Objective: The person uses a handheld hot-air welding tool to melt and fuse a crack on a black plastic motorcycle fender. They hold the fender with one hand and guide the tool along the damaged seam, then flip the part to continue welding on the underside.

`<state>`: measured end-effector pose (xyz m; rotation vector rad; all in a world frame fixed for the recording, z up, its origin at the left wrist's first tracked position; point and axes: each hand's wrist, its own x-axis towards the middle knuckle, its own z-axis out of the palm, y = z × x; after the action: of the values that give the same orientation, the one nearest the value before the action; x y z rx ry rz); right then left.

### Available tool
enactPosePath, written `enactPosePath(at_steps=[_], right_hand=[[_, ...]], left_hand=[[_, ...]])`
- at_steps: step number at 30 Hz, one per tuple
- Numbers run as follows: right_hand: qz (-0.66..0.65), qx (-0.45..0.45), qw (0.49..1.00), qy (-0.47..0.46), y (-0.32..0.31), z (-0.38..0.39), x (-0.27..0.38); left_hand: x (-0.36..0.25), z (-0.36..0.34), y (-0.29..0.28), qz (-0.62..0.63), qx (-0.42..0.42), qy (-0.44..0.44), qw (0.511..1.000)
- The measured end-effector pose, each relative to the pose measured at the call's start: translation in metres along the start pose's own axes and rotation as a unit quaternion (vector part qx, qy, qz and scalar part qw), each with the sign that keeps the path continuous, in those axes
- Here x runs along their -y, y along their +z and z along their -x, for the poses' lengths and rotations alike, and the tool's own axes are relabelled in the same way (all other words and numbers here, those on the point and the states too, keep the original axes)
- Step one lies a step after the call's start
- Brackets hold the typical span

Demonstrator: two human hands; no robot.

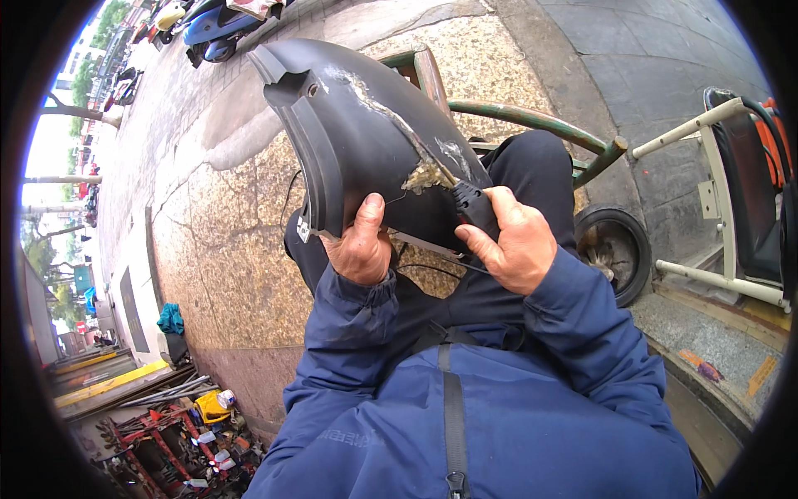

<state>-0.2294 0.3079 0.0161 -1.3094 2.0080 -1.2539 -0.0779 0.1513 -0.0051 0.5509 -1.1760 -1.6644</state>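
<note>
A curved black plastic vehicle panel (357, 125), like a fender, rests tilted across my lap. A rough whitish seam runs along it and ends in a yellowish, scraped patch near its lower edge. My left hand (362, 245) grips that lower edge, thumb on the outer face and fingers hidden beneath. In my right hand (515, 241) is a soldering iron (478, 208), held by its black handle. Its thin metal shaft points up and left, lying close over the seam; whether the tip touches the plastic I cannot tell. A thin dark cord (428, 266) hangs between my legs.
A worn green wooden chair (532, 112) stands beyond my knees. To the right are a small wheel (615, 249) and a pale metal-framed seat (731, 191). Tools and parts crowd a red rack (158, 441) at lower left. A blue scooter (220, 29) is parked farther off.
</note>
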Motion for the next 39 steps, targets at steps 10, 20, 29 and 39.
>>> enactPosePath(at_steps=[10,20,29,39], right_hand=[[-0.022,-0.009,1.000,-0.003,0.010,-0.001,-0.005],[-0.037,-0.016,0.999,-0.018,0.013,-0.002,-0.006],[-0.020,-0.008,1.000,-0.016,0.012,-0.006,-0.007],[-0.010,-0.002,1.000,-0.021,0.011,-0.013,-0.006]], left_hand=[[0.002,0.005,-0.004,0.002,0.000,0.013,1.000],[-0.002,0.006,-0.001,-0.002,-0.004,0.002,1.000],[-0.004,0.007,-0.001,0.004,0.001,-0.006,1.000],[-0.002,0.007,-0.006,-0.015,0.008,0.025,1.000]])
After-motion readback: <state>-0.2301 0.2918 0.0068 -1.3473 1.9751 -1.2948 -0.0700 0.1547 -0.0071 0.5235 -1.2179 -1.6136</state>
